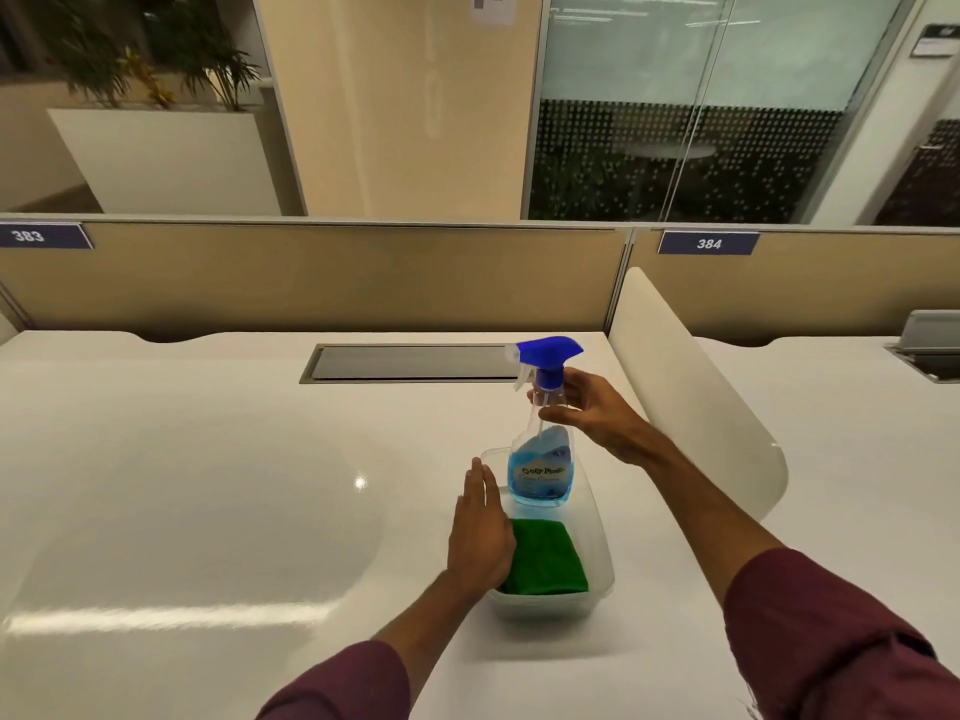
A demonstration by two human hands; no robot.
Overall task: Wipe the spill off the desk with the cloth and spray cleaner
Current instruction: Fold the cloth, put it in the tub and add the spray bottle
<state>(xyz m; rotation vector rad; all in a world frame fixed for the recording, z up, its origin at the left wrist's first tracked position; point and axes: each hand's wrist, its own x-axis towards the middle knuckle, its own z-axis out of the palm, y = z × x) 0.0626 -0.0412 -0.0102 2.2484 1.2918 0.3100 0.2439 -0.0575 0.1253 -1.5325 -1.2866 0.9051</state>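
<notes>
The right hand [587, 413] is wrapped around the neck of the clear plastic spray bottle with a blue trigger head and blue cleaner inside [543, 459], fingers curled just under the blue collar. The bottle stands upright at the far end of a shallow clear plastic tub [602, 574], and I cannot tell whether its base rests on the tub floor or is just off it. The left hand [480, 537] lies flat and open, holding nothing, against the tub's left rim, seemingly steadying it.

The step in hand looks like taking the bottle out of the tub. To do it well, I judge the grip should stay high on the neck, the lift go straight up to clear the rim, and the flat hand keep the light tub from sliding. The nozzle points left, away from the person.

A folded green cloth [545, 558] lies in the tub's near end, just beside the left hand. On the glossy white desk [208, 485] no spill is clearly visible; glare may hide it.

The bottle's label is too blurred to read. The beige partition behind carries two dark blue tags: "383" [44, 235] on the left and "384" [708, 243] on the right.
</notes>
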